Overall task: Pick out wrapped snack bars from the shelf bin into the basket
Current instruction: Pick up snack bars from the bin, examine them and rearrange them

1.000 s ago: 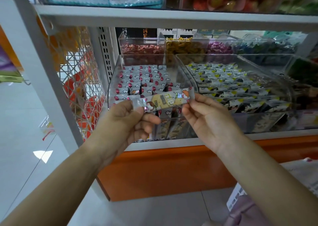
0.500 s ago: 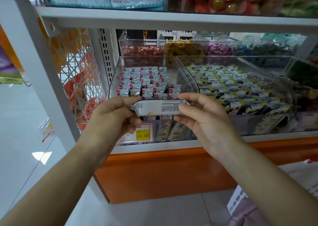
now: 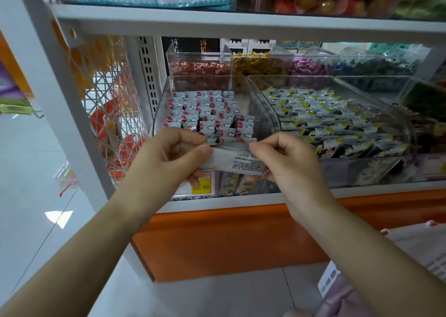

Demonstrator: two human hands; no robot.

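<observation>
Turned over since a second ago, the snack bar now shows its silver-grey back in place of the yellow cartoon front. It has also dropped slightly and tilted, so its right end sits lower than it did half a second ago. Lines of small black print run along the lower right part of the wrapper, and the foil is creased and dully shiny.

The bar is held in the air just in front of the clear bin, below the bin's front rim. The left hand pinches the bar's left end, with the thumb on top and fingers curled underneath. The right hand pinches the right end, thumb and forefinger meeting at its upper corner.

Inside the bin, behind the held bar, stand rows of wrapped bars with white clouds and red dots on grey. Below the held bar, on the bin's front, a yellow price tag is partly covered by the left hand. Just right of the bin, a second clear bin holds packets with yellow corners.
</observation>
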